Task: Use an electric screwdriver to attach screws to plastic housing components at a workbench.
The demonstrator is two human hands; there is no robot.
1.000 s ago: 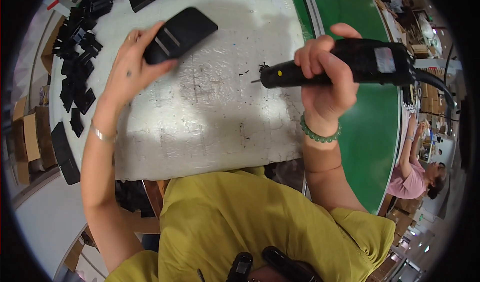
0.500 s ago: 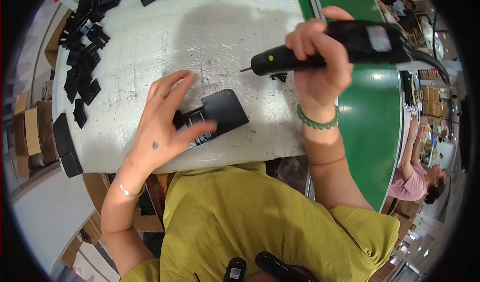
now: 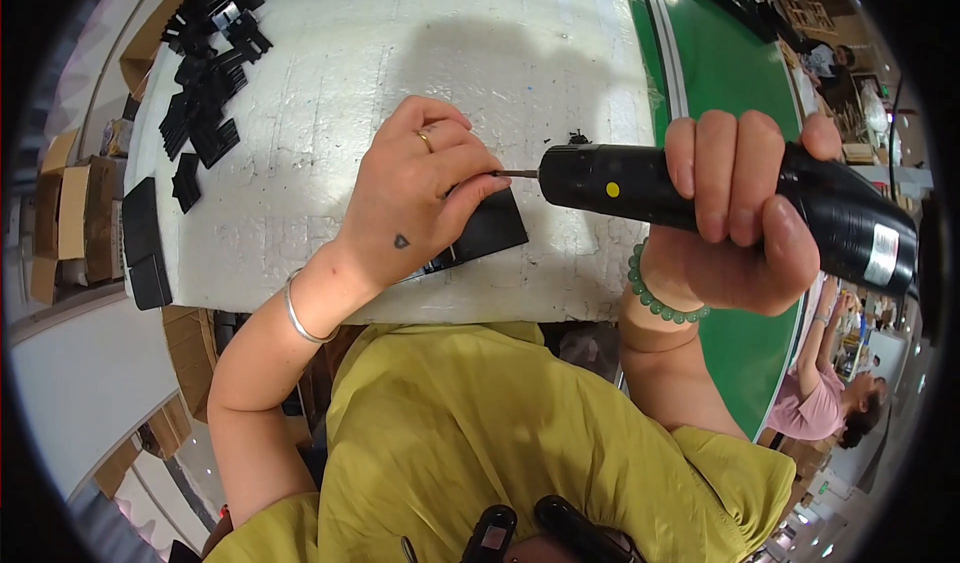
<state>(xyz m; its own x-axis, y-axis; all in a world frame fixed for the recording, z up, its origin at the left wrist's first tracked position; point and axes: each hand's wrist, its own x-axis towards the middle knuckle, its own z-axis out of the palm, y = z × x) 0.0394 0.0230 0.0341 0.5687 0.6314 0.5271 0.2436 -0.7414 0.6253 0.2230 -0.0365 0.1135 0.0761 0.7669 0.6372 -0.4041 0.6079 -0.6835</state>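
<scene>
Driver (image 3: 640,181) sits wrapped in the right hand's (image 3: 745,208) fingers, its bit (image 3: 522,173) meeting the left hand's (image 3: 405,188) pinched fingers, their contents too small to tell, while a black part (image 3: 497,228), half hidden, lies near the surface's (image 3: 340,73) near edge, open room stretching beyond between left-edge pile (image 3: 208,73) and screws (image 3: 579,138).

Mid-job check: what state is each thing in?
Left hand: pinched at the bit's tip
Right hand: closed around the power screwdriver
Power screwdriver: held sideways, bit pointing left
Black part: lying on the table, partly hidden
Small screws: loose, clustered
Black pieces: piled loosely
Cardboard box: open
</scene>
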